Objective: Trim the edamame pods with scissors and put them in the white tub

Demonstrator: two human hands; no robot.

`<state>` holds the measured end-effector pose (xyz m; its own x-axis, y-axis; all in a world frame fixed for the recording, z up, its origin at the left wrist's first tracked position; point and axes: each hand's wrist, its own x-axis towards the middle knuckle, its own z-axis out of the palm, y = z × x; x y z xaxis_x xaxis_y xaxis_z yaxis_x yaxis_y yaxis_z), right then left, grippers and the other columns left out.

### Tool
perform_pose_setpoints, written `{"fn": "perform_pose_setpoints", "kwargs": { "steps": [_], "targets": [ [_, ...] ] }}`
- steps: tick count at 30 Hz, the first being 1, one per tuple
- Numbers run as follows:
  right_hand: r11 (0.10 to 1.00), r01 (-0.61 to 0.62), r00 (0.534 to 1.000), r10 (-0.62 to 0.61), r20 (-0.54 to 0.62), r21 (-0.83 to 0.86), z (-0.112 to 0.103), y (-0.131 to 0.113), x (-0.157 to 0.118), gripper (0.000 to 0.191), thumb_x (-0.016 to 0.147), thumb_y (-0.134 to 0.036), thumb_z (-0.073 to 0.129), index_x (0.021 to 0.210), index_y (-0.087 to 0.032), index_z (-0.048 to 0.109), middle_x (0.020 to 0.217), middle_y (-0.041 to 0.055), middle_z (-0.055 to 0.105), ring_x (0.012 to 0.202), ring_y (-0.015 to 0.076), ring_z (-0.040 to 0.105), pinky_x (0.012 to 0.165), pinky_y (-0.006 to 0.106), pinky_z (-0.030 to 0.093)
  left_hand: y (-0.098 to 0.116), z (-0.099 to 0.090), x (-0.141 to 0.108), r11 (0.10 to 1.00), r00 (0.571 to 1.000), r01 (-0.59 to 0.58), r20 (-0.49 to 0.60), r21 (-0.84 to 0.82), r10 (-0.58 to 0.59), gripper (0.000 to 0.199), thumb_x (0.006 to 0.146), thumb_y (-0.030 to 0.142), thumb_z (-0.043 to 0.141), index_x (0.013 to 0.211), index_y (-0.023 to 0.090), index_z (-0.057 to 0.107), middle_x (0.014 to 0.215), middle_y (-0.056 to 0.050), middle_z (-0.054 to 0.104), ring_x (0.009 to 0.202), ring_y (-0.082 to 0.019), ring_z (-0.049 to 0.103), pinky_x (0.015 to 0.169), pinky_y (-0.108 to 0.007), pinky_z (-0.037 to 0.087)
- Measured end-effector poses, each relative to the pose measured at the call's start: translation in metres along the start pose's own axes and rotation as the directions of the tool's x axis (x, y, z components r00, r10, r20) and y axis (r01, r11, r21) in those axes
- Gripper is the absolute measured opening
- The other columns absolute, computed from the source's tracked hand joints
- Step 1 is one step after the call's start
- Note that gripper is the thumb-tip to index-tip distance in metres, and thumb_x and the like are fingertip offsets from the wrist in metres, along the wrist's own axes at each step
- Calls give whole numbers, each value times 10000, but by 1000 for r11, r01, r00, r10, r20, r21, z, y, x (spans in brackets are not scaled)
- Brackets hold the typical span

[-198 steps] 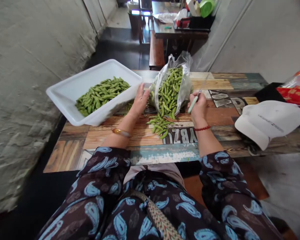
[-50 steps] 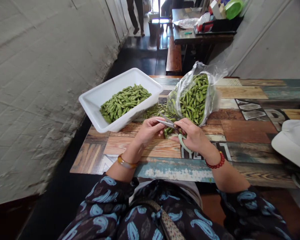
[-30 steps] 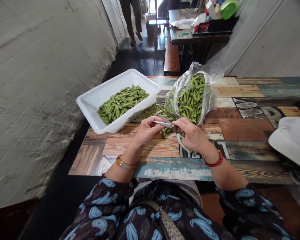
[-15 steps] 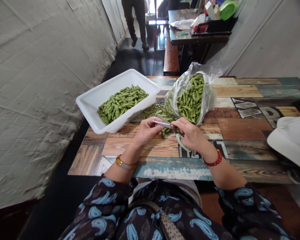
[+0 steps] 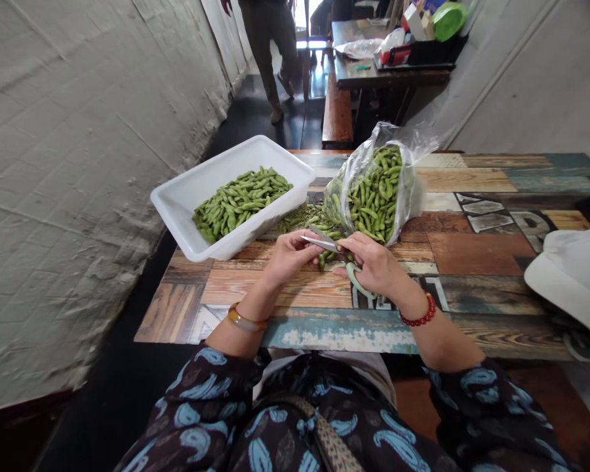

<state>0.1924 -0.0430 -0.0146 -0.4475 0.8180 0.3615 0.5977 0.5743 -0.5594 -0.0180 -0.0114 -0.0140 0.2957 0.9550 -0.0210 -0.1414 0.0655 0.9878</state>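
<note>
My right hand (image 5: 371, 262) grips a pair of scissors (image 5: 354, 280) with pale green handles, the blades parted and pointing left. Close to the blades, the fingers of my left hand (image 5: 288, 259) are pinched together; what they hold is too small to make out. Beneath and behind both hands lies a heap of green edamame pods and trimmings (image 5: 309, 216) on the table. To the left, a white plastic tub (image 5: 177, 196) holds many pods (image 5: 243, 200). A clear plastic bag (image 5: 347, 187) full of edamame pods (image 5: 378, 190) leans open behind my right hand.
The patchwork wooden table (image 5: 476, 255) spans the view. A white cap (image 5: 570, 269) rests at its right end. Beyond it are a wooden bench (image 5: 337, 111), a second table (image 5: 354, 75) with bags and boxes, and a walking person (image 5: 270, 52). A pale wall (image 5: 103, 164) runs along the left.
The person in the background has stepped nearer. My hands and the scissors have hardly moved.
</note>
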Motion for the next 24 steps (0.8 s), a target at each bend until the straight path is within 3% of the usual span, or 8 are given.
{"fn": "perform_pose_setpoints", "kwargs": {
  "steps": [4, 8, 12, 14, 16, 19, 22, 24],
  "targets": [
    [1000, 25, 999, -25, -23, -10, 4, 3, 1, 329, 850, -353, 696, 1117, -177, 614, 905, 73, 615, 825, 226, 599, 735, 354, 520, 2, -1, 0, 1000, 998, -14, 60, -6, 15, 293, 687, 360, 811, 788, 120, 676, 674, -14, 630, 519, -81, 529, 501, -218, 429],
    [998, -18, 989, 27, -144, 63, 3, 8, 4, 303, 851, -388, 692, 1068, -182, 646, 931, 82, 664, 854, 230, 639, 787, 373, 536, 7, -4, 2, 999, 995, 0, 96, -51, 5, 196, 779, 301, 685, 860, 161, 574, 718, 0, 623, 553, -89, 531, 548, -221, 439],
    [994, -87, 974, 98, -202, 62, -1, 13, 4, 348, 816, -450, 718, 1060, -207, 666, 939, 81, 691, 854, 244, 660, 811, 405, 550, 9, -11, 5, 968, 990, -42, 141, 249, 7, 87, 816, 221, 519, 889, 179, 540, 710, 15, 568, 579, -105, 487, 574, -235, 403],
    [995, -86, 976, 93, -196, 46, -1, 15, 3, 368, 813, -460, 718, 1072, -205, 667, 953, 90, 691, 860, 250, 662, 815, 416, 552, 6, -12, 6, 832, 989, -125, 138, 540, 59, 67, 821, 241, 518, 817, 176, 533, 702, 4, 551, 615, -123, 474, 602, -255, 384],
    [997, -63, 979, 69, -192, 35, 1, 15, 3, 369, 823, -452, 710, 1087, -200, 661, 960, 93, 685, 872, 250, 660, 809, 410, 553, 2, -11, 6, 616, 987, -162, 134, 771, 91, 161, 839, 317, 545, 762, 177, 537, 695, -15, 563, 637, -146, 478, 616, -277, 360],
    [1000, -24, 980, 26, -198, 10, 5, 14, 2, 374, 837, -436, 701, 1110, -186, 645, 948, 92, 672, 879, 246, 654, 791, 391, 549, -4, -6, 4, 391, 990, -138, 136, 910, 33, 284, 823, 457, 610, 764, 179, 596, 703, -45, 623, 638, -176, 516, 604, -292, 332],
    [1000, -4, 982, 3, -188, -3, 7, 14, 1, 371, 841, -425, 699, 1110, -178, 636, 935, 90, 662, 867, 242, 646, 780, 386, 545, -6, -2, 4, 324, 994, -102, 111, 941, -12, 250, 772, 421, 680, 824, 177, 664, 746, -69, 673, 675, -202, 564, 612, -294, 341],
    [1000, 1, 984, -1, -179, -1, 7, 14, 1, 364, 841, -421, 700, 1105, -179, 634, 931, 86, 658, 859, 238, 642, 774, 381, 544, -6, -3, 5, 376, 996, -83, 93, 923, -8, 183, 760, 330, 682, 846, 168, 686, 743, -67, 676, 680, -199, 565, 622, -291, 354]
  ]
}}
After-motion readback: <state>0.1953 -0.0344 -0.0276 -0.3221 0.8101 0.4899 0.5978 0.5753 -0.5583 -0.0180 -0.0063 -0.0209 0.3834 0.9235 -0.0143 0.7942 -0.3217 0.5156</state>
